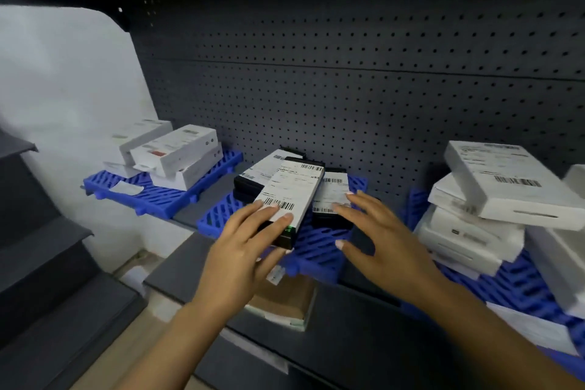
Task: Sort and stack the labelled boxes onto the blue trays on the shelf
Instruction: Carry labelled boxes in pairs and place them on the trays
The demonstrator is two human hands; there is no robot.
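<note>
Three blue trays sit on the dark shelf. On the middle tray (319, 250) lie black boxes with white barcode labels. The top black box (292, 193) lies slanted across the pile, and my left hand (243, 244) rests on its near end with straight fingers on the label and the thumb under its edge. My right hand (376, 231) hovers open just right of it, fingertips near a second black box (332, 196). A third black box (259, 172) lies behind. The left tray (158, 196) carries white boxes (177, 152). The right tray (519, 288) bears a stack of white labelled boxes (503, 180).
A dark perforated back panel (348, 89) rises behind the trays. A lower shelf (332, 320) juts out beneath, and a brown and white box (281, 301) lies below the middle tray. Dark stepped shelves (47, 247) stand at the left by a white wall.
</note>
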